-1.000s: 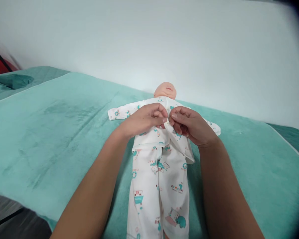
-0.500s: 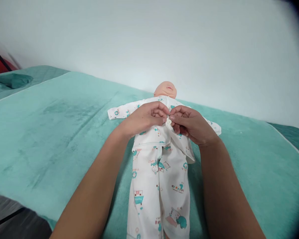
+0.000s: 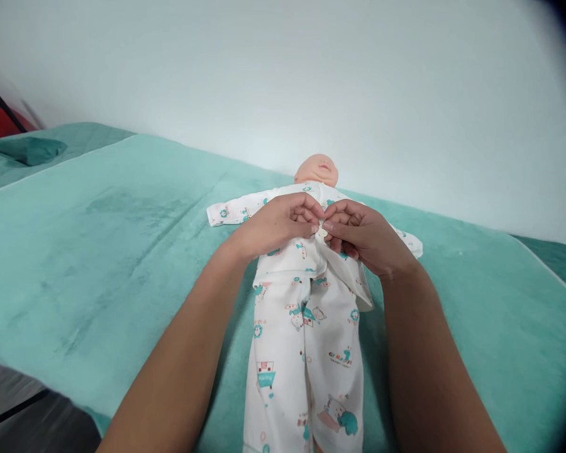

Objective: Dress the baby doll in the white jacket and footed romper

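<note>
A baby doll (image 3: 317, 170) lies on its back on a teal blanket (image 3: 99, 251), head towards the wall. It wears a white printed shirt (image 3: 292, 251) and matching white printed trousers (image 3: 306, 358). Both my hands meet over the doll's chest. My left hand (image 3: 278, 223) pinches the left edge of the shirt front with curled fingers. My right hand (image 3: 363, 236) pinches the right edge, where a small white button shows between the fingertips. The lower right flap of the shirt hangs loose beside the doll's waist.
A white wall (image 3: 311, 82) rises right behind the doll's head. A darker teal cushion (image 3: 23, 151) and something red (image 3: 0, 123) sit at the far left. Dark floor (image 3: 28, 421) shows past the blanket's near left edge.
My fingertips have drawn the two shirt edges closer together on the chest. The view has shifted slightly; the doll has stayed in place.
</note>
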`<state>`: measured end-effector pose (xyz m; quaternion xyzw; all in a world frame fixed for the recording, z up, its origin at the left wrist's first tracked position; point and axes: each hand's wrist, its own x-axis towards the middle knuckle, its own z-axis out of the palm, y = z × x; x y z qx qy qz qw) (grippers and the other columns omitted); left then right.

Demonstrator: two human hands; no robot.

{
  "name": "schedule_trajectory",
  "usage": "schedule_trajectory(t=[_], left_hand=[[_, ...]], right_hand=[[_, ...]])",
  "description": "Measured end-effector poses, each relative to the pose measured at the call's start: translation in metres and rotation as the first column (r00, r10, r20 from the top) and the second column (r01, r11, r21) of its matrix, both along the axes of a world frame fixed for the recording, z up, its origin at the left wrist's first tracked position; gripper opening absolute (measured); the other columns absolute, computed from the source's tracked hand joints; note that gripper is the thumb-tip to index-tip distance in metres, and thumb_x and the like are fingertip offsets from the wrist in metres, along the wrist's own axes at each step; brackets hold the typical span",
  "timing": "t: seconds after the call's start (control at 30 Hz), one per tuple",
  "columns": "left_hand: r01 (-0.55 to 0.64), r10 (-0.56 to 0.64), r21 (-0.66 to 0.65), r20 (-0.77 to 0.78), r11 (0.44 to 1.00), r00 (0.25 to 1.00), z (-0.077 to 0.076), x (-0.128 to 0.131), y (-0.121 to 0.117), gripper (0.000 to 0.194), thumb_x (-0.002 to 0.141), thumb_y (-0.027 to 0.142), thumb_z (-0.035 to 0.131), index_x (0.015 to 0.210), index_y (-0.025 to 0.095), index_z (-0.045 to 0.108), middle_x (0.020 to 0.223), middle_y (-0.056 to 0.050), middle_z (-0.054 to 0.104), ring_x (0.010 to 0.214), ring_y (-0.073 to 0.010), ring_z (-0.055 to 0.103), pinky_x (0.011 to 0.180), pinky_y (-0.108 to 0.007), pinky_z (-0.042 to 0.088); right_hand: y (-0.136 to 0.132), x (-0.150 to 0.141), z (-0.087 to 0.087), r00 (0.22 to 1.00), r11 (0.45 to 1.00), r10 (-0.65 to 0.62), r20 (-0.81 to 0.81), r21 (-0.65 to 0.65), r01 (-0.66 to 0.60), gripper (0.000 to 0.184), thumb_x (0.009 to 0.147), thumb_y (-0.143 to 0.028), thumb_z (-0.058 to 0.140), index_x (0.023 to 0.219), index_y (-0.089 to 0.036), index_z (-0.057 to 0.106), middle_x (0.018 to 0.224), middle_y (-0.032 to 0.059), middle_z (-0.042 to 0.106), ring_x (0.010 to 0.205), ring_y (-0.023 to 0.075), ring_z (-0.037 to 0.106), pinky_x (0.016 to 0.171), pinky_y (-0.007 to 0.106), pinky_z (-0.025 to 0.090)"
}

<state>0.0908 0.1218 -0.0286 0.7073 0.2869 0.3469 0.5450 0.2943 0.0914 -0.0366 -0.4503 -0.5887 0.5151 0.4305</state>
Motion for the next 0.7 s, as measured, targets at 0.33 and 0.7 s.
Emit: schedule_trajectory(t=[0.33, 0.7], left_hand=[[-0.053, 0.055, 0.045, -0.046, 0.998, 0.997, 0.0010, 0.0053, -0.0029, 0.013, 0.081, 0.016, 0.061, 0.093, 0.018, 0.065, 0.076, 0.001, 0.061, 0.070, -0.0094, 0.055, 0.061, -0.023, 0.041], [-0.034, 0.036, 0.041, -0.032, 0.999, 0.999, 0.0059, -0.0017, -0.0051, 0.015, 0.083, 0.024, 0.064, 0.098, 0.019, 0.066, 0.084, -0.002, 0.065, 0.077, -0.0126, 0.060, 0.068, -0.026, 0.048]], right_hand=[[0.0024, -0.0017, -0.0024, 1.000, 0.999, 0.011, -0.010, 0.047, -0.011, 0.033, 0.079, -0.041, 0.079, 0.100, -0.022, 0.062, 0.070, -0.0029, 0.067, 0.050, 0.0085, 0.057, 0.035, 0.016, 0.030], [0.0014, -0.0042, -0.0001, 0.997, 0.998, -0.050, -0.053, 0.041, 0.052, 0.029, 0.081, -0.046, 0.076, 0.088, -0.021, 0.062, 0.061, -0.0035, 0.064, 0.041, 0.0080, 0.052, 0.032, 0.018, 0.028]])
